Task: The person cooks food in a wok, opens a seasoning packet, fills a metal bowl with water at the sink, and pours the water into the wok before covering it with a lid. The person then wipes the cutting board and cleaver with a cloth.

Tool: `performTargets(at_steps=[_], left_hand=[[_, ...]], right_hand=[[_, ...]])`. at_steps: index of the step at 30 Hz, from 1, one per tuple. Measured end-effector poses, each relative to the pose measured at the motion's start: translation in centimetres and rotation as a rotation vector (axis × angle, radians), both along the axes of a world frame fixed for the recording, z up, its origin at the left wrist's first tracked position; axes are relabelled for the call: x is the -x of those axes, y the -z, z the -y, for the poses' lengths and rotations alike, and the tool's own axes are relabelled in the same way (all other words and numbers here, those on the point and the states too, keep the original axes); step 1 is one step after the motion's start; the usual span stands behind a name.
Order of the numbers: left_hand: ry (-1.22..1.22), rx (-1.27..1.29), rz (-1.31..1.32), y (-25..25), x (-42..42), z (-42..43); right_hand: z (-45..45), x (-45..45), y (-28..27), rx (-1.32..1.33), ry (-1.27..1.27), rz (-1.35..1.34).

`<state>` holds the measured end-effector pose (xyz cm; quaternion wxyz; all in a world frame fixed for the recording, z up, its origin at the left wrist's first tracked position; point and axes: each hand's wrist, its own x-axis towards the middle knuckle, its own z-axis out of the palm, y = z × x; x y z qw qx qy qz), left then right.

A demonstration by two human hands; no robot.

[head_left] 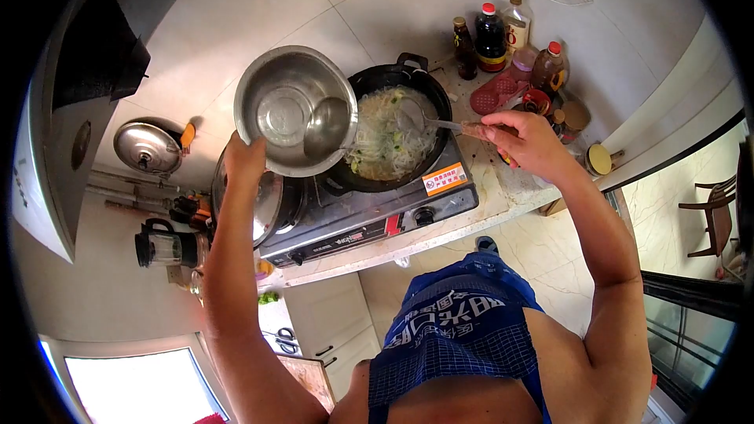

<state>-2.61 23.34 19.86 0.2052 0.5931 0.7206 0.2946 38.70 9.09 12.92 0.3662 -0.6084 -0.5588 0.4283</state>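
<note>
The table (496, 188) carries the wok (445, 106); beside it, the left hand (245, 159), grip closed, pinches the basin (271, 78), which might slip if tilted; the right hand (522, 141) grips a utensil (452, 125), fingers curled.

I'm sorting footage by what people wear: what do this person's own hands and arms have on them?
The left hand and right hand wear no gloves, and no sleeves cover the forearms. The blue apron has white lettering and a fine grid pattern.
</note>
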Motion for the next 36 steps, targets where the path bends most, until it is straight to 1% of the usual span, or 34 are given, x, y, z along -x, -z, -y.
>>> performTargets(at_steps=[1, 2, 3, 4, 6, 7, 9, 13, 15, 16, 18, 19, 21, 25, 27, 28, 30, 31, 33, 34, 36], left_hand=[[-0.001, 0.0, 0.0, 0.5, 0.4, -0.3], [0.044, -0.129, -0.117, 1.3, 1.1, -0.8], [0.09, -0.258, -0.235, 1.1, 0.7, -0.6], [0.088, -0.257, -0.234, 0.7, 0.3, -0.2], [0.118, -0.262, -0.34, -0.4, -1.2, 0.9], [0.117, -0.262, -0.339, -0.6, -1.6, 1.2], [0.148, -0.325, -0.367, -0.8, -2.1, 1.7], [0.113, -0.316, -0.42, -0.8, -3.0, 2.2], [0.158, -0.437, -0.446, -0.7, -3.2, 2.5], [0.156, -0.436, -0.443, -0.6, -3.2, 2.7], [0.195, -0.526, -0.522, -0.5, -3.4, 3.1], [0.192, -0.525, -0.519, -0.6, -3.6, 3.5], [0.22, -0.53, -0.529, -0.9, -4.0, 4.1], [0.194, -0.54, -0.496, -0.5, -3.7, 4.5], [0.125, -0.493, -0.243, 0.0, -3.2, 4.7], [0.121, -0.493, -0.24, 0.2, -2.9, 4.9], [0.061, -0.488, -0.106, 0.7, -2.1, 5.3], [0.058, -0.488, -0.104, 0.9, -1.8, 5.6], [-0.058, -0.466, -0.032, 1.7, -1.1, 6.2], [-0.062, -0.464, -0.029, 2.3, -0.7, 6.4], [0.01, -0.452, 0.673, 3.7, 0.2, 6.8]], right_hand=[[0.1, 0.0, -0.2, 0.0, -0.001, 0.0], [0.3, 0.1, -0.4, -0.037, -0.009, 0.026], [0.5, 0.2, -0.5, -0.073, -0.018, 0.052], [0.6, 0.2, -0.4, -0.073, -0.019, 0.053], [0.7, 0.2, 0.0, -0.251, -0.034, 0.155], [0.7, 0.2, 0.2, -0.251, -0.035, 0.156], [0.7, 0.1, 0.6, -0.424, -0.058, 0.27], [1.3, 0.2, -0.5, -0.447, -0.082, 0.372], [1.4, 0.2, -0.5, -0.57, -0.088, 0.489], [1.6, 0.2, -0.6, -0.57, -0.092, 0.491], [1.8, 0.3, -0.8, -0.509, -0.033, 0.591], [1.8, 0.2, -0.9, -0.509, -0.038, 0.594], [1.4, -0.1, -1.0, -0.631, -0.007, 0.553], [0.0, -1.2, -0.6, -0.641, 0.024, 0.607], [-0.8, -1.7, -0.3, -0.77, 0.054, 0.642], [-1.1, -2.0, -0.2, -0.771, 0.05, 0.644], [-1.6, -2.4, -0.1, -0.707, 0.054, 0.593], [-1.8, -2.6, -0.1, -0.708, 0.051, 0.595], [-2.1, -2.8, 0.0, -0.743, 0.032, 0.632], [-2.2, -2.9, 0.1, -0.743, 0.028, 0.635], [-2.0, -3.0, 0.6, -0.729, 0.021, 0.682]])
